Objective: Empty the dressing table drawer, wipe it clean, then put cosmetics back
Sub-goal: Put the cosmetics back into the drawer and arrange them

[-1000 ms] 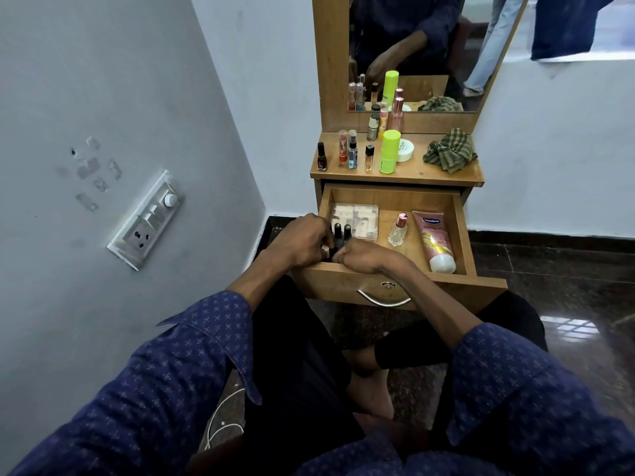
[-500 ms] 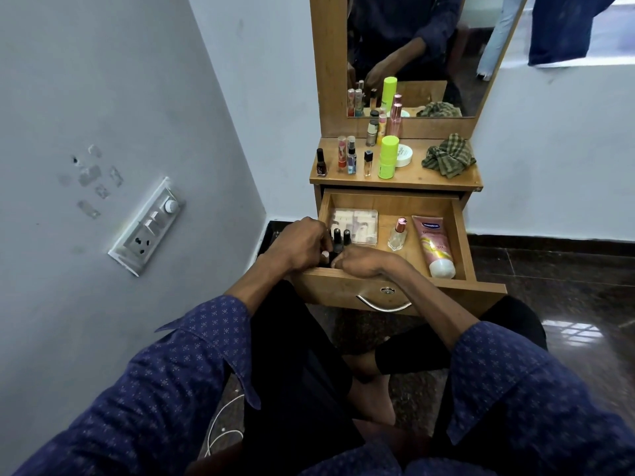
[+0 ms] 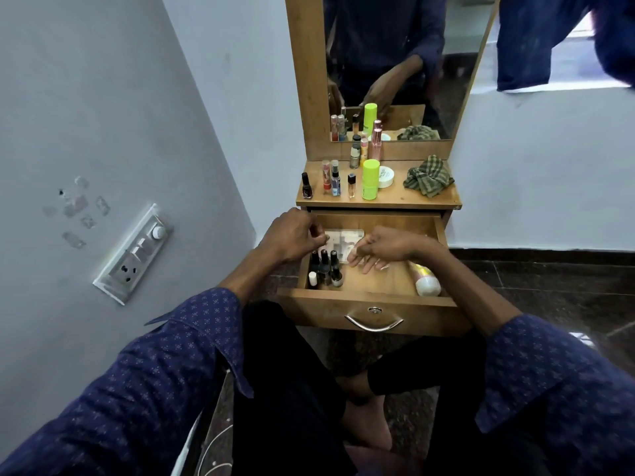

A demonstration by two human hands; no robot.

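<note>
No legible text anywhere; print on the white jar (image 3: 385,176) and bottles (image 3: 335,182) too blurred to read.

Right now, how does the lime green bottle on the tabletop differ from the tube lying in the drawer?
The lime green bottle stands upright on the tabletop; the tube lies on its side in the drawer. The bottle is one solid green; the tube shows a white cap and a yellowish body. The bottle is in full view; the right forearm covers much of the tube. Both are round cosmetic containers.
</note>
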